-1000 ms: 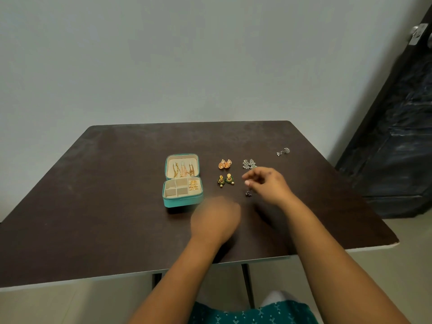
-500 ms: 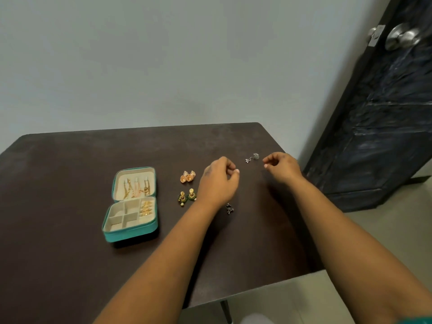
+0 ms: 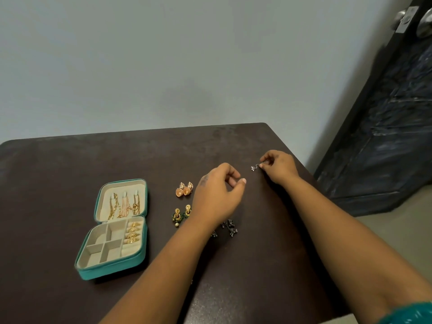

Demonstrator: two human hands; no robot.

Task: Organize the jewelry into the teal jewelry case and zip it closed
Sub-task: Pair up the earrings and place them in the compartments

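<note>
While the right hand [image 3: 278, 168] pinches a silver earring [image 3: 255, 167] at the table's [image 3: 58, 171] far right, the left hand [image 3: 216, 195] hovers beside it, fingers curled — whether it holds anything I cannot tell. Dark earrings [image 3: 230, 228] lie under the left wrist; orange [image 3: 184, 189] and green [image 3: 181, 215] pairs sit left of it; the teal case [image 3: 112, 270] lies open farther left — chains in its lid, rings in its right slot.

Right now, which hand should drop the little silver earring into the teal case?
The right hand: it already pinches the silver earring. The left hand seems to hold nothing, though it is nearer the open teal case.
</note>
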